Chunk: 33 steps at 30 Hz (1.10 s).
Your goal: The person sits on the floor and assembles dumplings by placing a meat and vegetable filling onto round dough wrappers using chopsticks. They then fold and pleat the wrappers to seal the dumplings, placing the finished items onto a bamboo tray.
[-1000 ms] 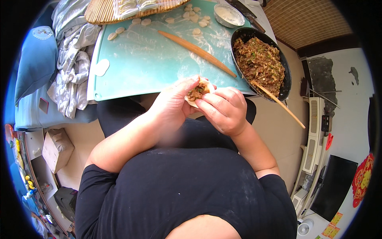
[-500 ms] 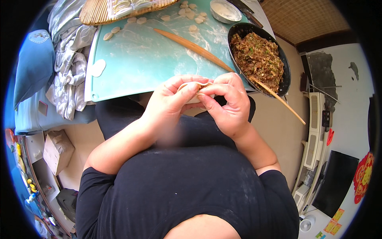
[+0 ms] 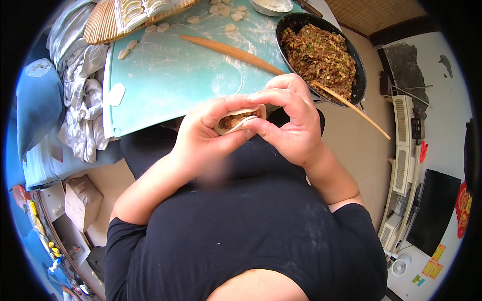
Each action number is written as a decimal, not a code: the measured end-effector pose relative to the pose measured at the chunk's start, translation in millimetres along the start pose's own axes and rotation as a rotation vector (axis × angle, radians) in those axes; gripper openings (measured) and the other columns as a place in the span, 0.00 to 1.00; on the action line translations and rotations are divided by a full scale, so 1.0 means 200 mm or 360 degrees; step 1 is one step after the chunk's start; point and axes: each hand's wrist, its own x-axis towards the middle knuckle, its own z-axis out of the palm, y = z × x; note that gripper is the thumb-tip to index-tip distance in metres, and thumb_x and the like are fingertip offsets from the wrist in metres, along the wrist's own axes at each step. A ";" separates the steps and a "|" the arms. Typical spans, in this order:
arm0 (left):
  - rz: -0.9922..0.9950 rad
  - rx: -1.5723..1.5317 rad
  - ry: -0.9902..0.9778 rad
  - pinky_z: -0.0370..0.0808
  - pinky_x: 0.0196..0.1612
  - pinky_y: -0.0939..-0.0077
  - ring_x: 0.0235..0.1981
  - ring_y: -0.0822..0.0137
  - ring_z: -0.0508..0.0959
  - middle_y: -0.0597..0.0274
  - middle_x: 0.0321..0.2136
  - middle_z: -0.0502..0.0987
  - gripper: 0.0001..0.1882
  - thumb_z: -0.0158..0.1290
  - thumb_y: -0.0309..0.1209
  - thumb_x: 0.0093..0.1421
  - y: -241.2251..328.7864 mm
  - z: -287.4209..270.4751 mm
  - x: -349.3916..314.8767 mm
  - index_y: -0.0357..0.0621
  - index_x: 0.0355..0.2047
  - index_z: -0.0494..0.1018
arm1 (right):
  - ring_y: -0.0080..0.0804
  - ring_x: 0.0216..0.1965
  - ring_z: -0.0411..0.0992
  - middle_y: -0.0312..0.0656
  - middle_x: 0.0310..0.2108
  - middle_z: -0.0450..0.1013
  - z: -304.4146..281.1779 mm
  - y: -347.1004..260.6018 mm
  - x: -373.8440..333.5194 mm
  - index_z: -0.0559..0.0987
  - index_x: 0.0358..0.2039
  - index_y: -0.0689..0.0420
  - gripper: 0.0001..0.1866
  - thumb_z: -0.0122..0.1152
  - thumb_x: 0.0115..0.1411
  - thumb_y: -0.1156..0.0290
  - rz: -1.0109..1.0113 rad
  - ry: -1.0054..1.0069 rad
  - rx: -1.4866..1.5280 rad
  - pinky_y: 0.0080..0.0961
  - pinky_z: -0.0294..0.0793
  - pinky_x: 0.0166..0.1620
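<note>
A dumpling (image 3: 235, 122), its wrapper folded partly around brown filling, is held between both hands just in front of the table edge. My left hand (image 3: 201, 129) curls around its left side, thumb below and fingers above. My right hand (image 3: 293, 123) pinches the right end of the wrapper between thumb and fingers. Filling shows through the gap between the wrapper's two edges. Beyond my right hand stands a black pan (image 3: 362, 83) of minced filling (image 3: 321, 60), with chopsticks (image 3: 359, 114) resting across its near rim.
A tapered wooden rolling pin (image 3: 236, 53) lies on the floury turquoise mat (image 3: 165, 80). One flat wrapper (image 3: 116, 94) sits at its left edge. Several dough pieces (image 3: 229, 27) lie farther back, near a flour bowl (image 3: 258, 7). A woven tray (image 3: 98, 31) bears a plastic box (image 3: 135, 17) of dumplings.
The dumpling has tilted and its wrapper edges are spread, so the filling now shows. Both hands keep their hold. The whole view has shifted slightly.
</note>
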 end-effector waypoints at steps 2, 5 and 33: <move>-0.0069 -0.0029 0.0072 0.71 0.46 0.78 0.43 0.70 0.74 0.57 0.42 0.74 0.30 0.55 0.19 0.52 0.00 0.02 -0.01 0.40 0.56 0.59 | 0.33 0.33 0.64 0.39 0.30 0.66 -0.02 0.00 0.02 0.78 0.33 0.54 0.15 0.68 0.41 0.74 0.0007 -0.0090 0.0039 0.25 0.65 0.37; -0.0116 0.0148 0.0061 0.71 0.46 0.76 0.43 0.69 0.74 0.56 0.42 0.74 0.36 0.56 0.20 0.51 0.02 0.02 -0.01 0.43 0.59 0.53 | 0.32 0.32 0.64 0.38 0.28 0.66 -0.02 0.00 0.01 0.78 0.32 0.54 0.14 0.68 0.41 0.74 0.0060 -0.0177 0.0067 0.25 0.64 0.36; -0.0331 0.0433 0.0096 0.73 0.42 0.82 0.39 0.75 0.74 0.62 0.39 0.74 0.22 0.57 0.19 0.51 -0.03 -0.06 -0.03 0.36 0.48 0.67 | 0.33 0.29 0.66 0.35 0.29 0.70 0.02 0.05 0.01 0.78 0.28 0.55 0.11 0.64 0.41 0.76 -0.0502 0.0018 -0.0428 0.27 0.65 0.33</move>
